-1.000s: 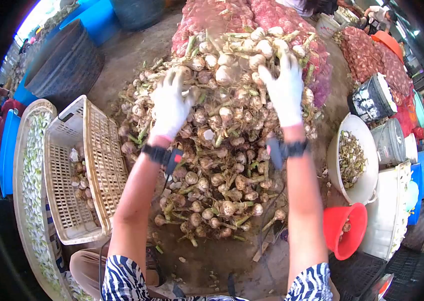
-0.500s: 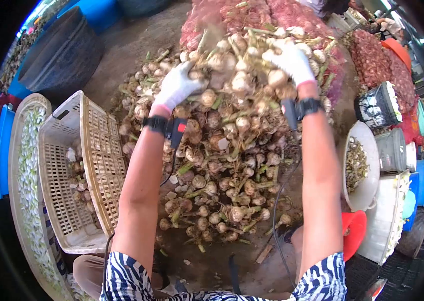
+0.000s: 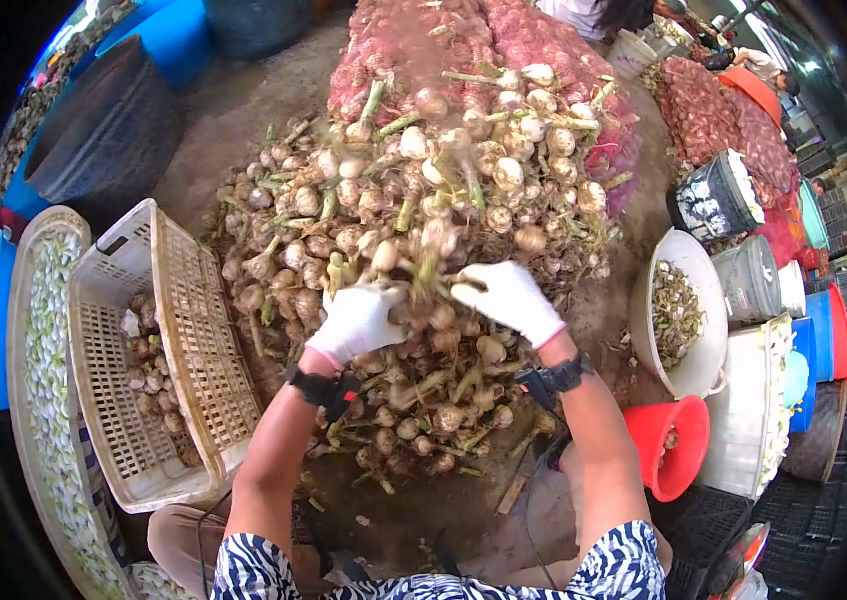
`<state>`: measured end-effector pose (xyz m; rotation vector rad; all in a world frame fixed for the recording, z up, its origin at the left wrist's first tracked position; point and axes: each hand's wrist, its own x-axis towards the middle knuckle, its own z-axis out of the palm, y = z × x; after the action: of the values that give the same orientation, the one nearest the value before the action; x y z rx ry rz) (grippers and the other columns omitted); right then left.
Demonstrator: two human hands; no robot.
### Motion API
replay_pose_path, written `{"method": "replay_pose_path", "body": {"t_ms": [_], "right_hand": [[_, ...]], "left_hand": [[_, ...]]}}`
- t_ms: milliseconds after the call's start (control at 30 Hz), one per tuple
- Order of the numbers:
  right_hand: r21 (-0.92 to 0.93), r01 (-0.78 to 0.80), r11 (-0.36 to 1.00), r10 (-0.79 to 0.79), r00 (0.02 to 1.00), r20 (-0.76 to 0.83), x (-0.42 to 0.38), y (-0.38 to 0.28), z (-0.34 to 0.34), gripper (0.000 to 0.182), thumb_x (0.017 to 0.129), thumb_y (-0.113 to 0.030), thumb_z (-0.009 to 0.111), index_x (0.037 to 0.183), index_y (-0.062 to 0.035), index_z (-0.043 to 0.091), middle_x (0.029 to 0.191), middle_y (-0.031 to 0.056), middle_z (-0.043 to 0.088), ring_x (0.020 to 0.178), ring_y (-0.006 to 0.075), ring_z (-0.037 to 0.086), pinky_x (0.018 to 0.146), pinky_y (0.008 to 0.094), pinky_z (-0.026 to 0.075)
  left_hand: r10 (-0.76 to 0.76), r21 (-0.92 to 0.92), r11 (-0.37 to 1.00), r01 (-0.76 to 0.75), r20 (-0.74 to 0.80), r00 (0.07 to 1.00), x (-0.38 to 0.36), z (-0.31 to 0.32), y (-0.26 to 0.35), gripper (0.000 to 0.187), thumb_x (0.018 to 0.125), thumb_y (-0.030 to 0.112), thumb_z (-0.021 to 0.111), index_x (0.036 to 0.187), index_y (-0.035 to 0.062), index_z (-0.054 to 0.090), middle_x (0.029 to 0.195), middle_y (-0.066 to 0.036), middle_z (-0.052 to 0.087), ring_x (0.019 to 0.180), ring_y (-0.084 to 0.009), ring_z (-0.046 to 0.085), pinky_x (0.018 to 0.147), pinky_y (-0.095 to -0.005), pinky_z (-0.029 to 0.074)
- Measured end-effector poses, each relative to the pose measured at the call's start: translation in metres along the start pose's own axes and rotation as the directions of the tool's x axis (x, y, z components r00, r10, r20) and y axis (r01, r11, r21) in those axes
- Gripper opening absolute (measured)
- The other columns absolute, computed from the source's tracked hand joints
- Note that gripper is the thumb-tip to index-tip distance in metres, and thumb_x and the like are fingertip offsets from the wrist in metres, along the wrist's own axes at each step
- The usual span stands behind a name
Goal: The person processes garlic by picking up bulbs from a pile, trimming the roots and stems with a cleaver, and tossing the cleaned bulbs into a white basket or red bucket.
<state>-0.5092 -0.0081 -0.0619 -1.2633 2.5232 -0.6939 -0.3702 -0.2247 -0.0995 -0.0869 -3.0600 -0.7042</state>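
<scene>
A large heap of garlic bulbs (image 3: pixel 443 400) with green stems and roots lies on the floor in front of me. My left hand (image 3: pixel 358 322), in a white glove, rests at the left middle of the heap, fingers apart and curved against bulbs. Across from it my right hand (image 3: pixel 511 300), also gloved, reaches inward with its fingers stretched toward the left. Between the two hands several bulbs and stems are blurred by motion. Neither hand is closed round a single bulb.
A white plastic crate (image 3: pixel 128 440) with some bulbs stands at left, beside a long tub of peeled cloves (image 3: pixel 48 310). Red mesh sacks (image 3: pixel 403 50) lie behind the heap. At right are a white basin (image 3: pixel 683 370), a red bucket (image 3: pixel 668 440) and other containers.
Both hands have drawn back from the far side of the heap toward me and closer together. Bulbs between them have shifted nearer. The camera view has also moved slightly.
</scene>
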Motion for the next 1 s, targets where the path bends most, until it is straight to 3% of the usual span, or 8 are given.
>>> {"method": "replay_pose_path", "body": {"t_ms": [100, 233, 300, 433, 533, 700, 900, 1000], "right_hand": [[-0.075, -0.119, 0.990, 0.084, 0.927, -0.365, 0.030, 0.013, -0.057, 0.029, 0.092, -0.034, 0.057, 0.078, -0.0100, 0.065, 0.064, 0.0070, 0.061, 0.059, 0.0183, 0.060, 0.055, 0.0336, 0.047], [-0.523, -0.334, 0.784, -0.106, 0.759, -0.643, 0.117, 0.093, -0.124, 0.052, 0.089, -0.041, 0.060, 0.129, -0.0093, 0.054, 0.119, 0.0172, 0.060, 0.106, 0.0308, 0.062, 0.089, 0.0457, 0.053], [-0.641, -0.433, 0.634, -0.050, 0.804, -0.593, 0.156, 0.128, -0.138, 0.063, 0.087, -0.041, 0.060, 0.142, -0.0130, 0.045, 0.133, 0.0176, 0.051, 0.122, 0.0340, 0.053, 0.095, 0.0487, 0.049], [-0.593, -0.436, 0.677, 0.195, 0.883, -0.426, 0.165, 0.143, -0.119, 0.051, 0.086, -0.029, 0.060, 0.135, -0.0156, 0.053, 0.124, 0.0179, 0.056, 0.119, 0.0360, 0.055, 0.097, 0.0511, 0.048], [-0.749, -0.263, 0.608, 0.009, 0.946, -0.325, 0.149, 0.124, -0.080, 0.024, 0.085, -0.012, 0.055, 0.104, -0.0094, 0.069, 0.108, 0.0182, 0.060, 0.107, 0.0362, 0.058, 0.090, 0.0464, 0.052], [-0.608, -0.167, 0.776, -0.122, 0.906, -0.405, 0.090, 0.092, -0.032, 0.020, 0.079, -0.004, 0.051, 0.090, -0.0082, 0.067, 0.093, 0.0162, 0.063, 0.092, 0.0375, 0.057, 0.075, 0.0475, 0.052], [-0.460, -0.255, 0.850, 0.253, 0.965, -0.068, -0.015, 0.013, 0.065, 0.029, 0.082, -0.005, 0.051, 0.103, -0.0131, 0.069, 0.105, 0.0158, 0.065, 0.102, 0.0365, 0.057, 0.081, 0.0473, 0.053], [-0.438, -0.194, 0.878, 0.090, 0.965, -0.247, -0.054, -0.004, 0.120, 0.023, 0.084, -0.008, 0.052, 0.104, -0.0108, 0.065, 0.127, 0.0158, 0.056, 0.110, 0.0395, 0.051, 0.083, 0.0486, 0.053]], "left_hand": [[0.011, -0.167, 0.985, 0.037, 0.278, 0.960, -0.001, 0.000, 0.006, 0.043, 0.076, 0.036, 0.072, 0.112, 0.0134, 0.067, 0.096, -0.013, 0.069, 0.087, -0.0320, 0.068, 0.076, -0.0417, 0.054], [-0.008, -0.090, 0.996, -0.013, -0.231, 0.973, 0.015, -0.010, 0.018, 0.047, 0.074, 0.019, 0.074, 0.118, 0.0072, 0.063, 0.121, -0.015, 0.063, 0.106, -0.0336, 0.063, 0.087, -0.0430, 0.053], [-0.023, 0.117, 0.990, 0.074, -0.393, 0.919, 0.043, -0.007, -0.006, 0.055, 0.077, 0.022, 0.074, 0.127, 0.0082, 0.057, 0.136, -0.020, 0.051, 0.118, -0.0394, 0.054, 0.094, -0.0498, 0.049], [-0.321, 0.200, 0.920, 0.338, -0.112, 0.940, 0.070, 0.027, -0.044, 0.065, 0.079, 0.037, 0.074, 0.136, 0.0145, 0.053, 0.151, -0.032, 0.026, 0.122, -0.0485, 0.048, 0.096, -0.0562, 0.044], [-0.321, 0.199, 0.919, 0.340, -0.121, 0.939, 0.057, 0.049, -0.053, 0.063, 0.081, 0.052, 0.069, 0.131, 0.0165, 0.058, 0.149, -0.032, 0.030, 0.123, -0.0501, 0.047, 0.094, -0.0532, 0.047], [-0.303, -0.014, 0.953, 0.303, -0.029, 0.953, 0.034, 0.044, -0.046, 0.073, 0.069, 0.036, 0.079, 0.136, 0.0169, 0.054, 0.126, -0.025, 0.056, 0.120, -0.0450, 0.052, 0.093, -0.0493, 0.051], [-0.364, 0.075, 0.931, 0.358, 0.090, 0.927, -0.015, 0.062, -0.015, 0.069, 0.069, 0.036, 0.071, 0.133, 0.0168, 0.057, 0.118, -0.020, 0.061, 0.109, -0.0404, 0.058, 0.090, -0.0454, 0.052], [-0.308, 0.267, 0.929, 0.255, 0.182, 0.934, -0.070, 0.084, 0.012, 0.042, 0.070, 0.027, 0.067, 0.108, 0.0105, 0.068, 0.114, -0.016, 0.062, 0.117, -0.0345, 0.054, 0.094, -0.0539, 0.046]]}}
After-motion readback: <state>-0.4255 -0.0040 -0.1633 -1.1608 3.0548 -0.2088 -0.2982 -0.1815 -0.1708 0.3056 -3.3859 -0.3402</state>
